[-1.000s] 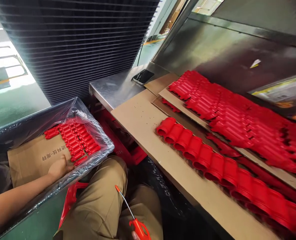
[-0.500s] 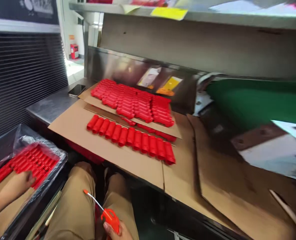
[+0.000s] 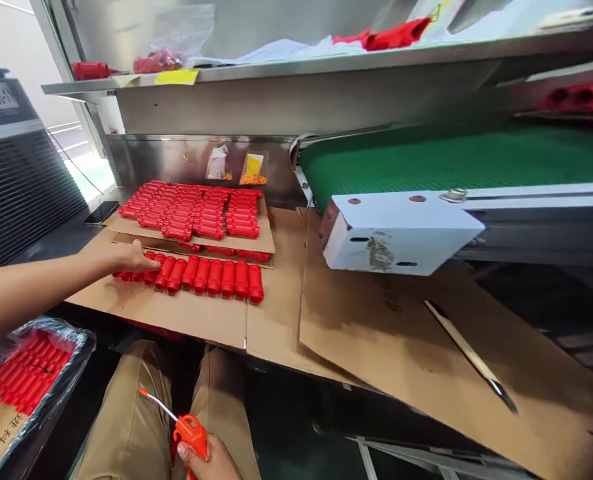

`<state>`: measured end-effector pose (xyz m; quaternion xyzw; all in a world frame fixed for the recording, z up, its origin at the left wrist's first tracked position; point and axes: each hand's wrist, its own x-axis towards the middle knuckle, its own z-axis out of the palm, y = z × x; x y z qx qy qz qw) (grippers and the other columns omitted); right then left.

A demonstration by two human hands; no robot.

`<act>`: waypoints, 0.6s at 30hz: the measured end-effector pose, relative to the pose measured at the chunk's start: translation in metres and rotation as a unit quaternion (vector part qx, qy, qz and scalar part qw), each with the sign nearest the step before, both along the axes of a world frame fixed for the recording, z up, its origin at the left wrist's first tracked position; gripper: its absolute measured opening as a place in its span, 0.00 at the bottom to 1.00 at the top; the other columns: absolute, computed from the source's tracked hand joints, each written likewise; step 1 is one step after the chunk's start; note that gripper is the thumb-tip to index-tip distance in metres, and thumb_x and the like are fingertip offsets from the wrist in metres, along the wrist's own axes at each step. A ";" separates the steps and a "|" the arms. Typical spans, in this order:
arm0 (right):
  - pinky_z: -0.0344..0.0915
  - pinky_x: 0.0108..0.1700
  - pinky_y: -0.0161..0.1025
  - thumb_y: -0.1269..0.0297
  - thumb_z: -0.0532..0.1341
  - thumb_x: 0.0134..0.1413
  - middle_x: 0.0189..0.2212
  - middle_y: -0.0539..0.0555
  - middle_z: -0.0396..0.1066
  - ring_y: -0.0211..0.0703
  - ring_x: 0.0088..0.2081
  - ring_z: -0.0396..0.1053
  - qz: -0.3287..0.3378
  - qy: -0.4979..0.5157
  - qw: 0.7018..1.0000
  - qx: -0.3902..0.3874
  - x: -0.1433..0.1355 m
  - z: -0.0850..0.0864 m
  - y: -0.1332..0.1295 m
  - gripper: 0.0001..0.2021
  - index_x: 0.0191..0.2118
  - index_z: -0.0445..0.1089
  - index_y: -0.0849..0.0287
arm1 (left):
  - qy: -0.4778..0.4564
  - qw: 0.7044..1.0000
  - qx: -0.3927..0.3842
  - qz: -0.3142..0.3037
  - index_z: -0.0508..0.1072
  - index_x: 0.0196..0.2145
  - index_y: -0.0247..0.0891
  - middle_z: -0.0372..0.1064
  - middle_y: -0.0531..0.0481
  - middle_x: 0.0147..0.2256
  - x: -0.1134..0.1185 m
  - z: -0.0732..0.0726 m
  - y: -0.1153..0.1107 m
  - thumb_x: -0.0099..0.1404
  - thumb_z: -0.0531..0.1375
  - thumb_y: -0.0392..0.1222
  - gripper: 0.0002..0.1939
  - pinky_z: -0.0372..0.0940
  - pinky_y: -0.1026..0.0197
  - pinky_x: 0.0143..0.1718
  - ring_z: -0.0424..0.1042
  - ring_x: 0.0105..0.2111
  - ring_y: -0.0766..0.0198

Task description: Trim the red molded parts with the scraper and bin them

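My left hand (image 3: 135, 257) has left the bagged box at 8 o'clock and now lies flat, fingers together, on the row of red plastic tubes (image 3: 206, 278) at 10 o'clock, while my right hand (image 3: 211, 460) stays clamped on the orange air blow gun (image 3: 189, 430).

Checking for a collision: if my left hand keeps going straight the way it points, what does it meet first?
The left hand already rests at the left end of the front row of red tubes; going straight on, it would probably push into those tubes first.

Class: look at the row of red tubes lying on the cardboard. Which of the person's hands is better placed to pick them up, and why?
Probably the left. The left hand already rests on the row of red tubes, while the right hand is low by the lap, gripping an orange air gun.
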<state>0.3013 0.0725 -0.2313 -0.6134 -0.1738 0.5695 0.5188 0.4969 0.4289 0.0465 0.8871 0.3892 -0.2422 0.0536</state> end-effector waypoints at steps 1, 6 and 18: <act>0.61 0.35 0.33 0.41 0.67 0.55 0.24 0.46 0.59 0.37 0.30 0.58 -0.008 0.003 1.000 0.003 0.000 -0.001 -0.001 0.22 0.32 0.72 0.57 | 0.023 1.000 -0.003 0.014 0.66 0.67 0.29 0.74 0.19 0.58 0.001 0.000 0.000 0.58 0.67 0.68 0.51 0.75 0.38 0.46 0.80 0.49 0.34; 0.58 0.32 0.34 0.42 0.68 0.52 0.23 0.45 0.54 0.36 0.28 0.53 -0.027 0.021 0.999 0.016 0.000 -0.005 -0.006 0.21 0.29 0.70 0.57 | 0.069 0.996 -0.008 0.058 0.63 0.70 0.38 0.67 0.22 0.65 0.000 0.010 0.004 0.58 0.69 0.66 0.50 0.76 0.37 0.38 0.77 0.52 0.30; 0.60 0.35 0.36 0.40 0.69 0.49 0.23 0.45 0.57 0.38 0.29 0.56 -0.032 0.045 0.998 0.025 0.004 -0.009 -0.004 0.23 0.30 0.71 0.57 | 0.047 0.998 0.041 0.024 0.63 0.70 0.38 0.70 0.34 0.60 -0.013 -0.010 0.007 0.67 0.68 0.57 0.40 0.74 0.42 0.50 0.75 0.54 0.44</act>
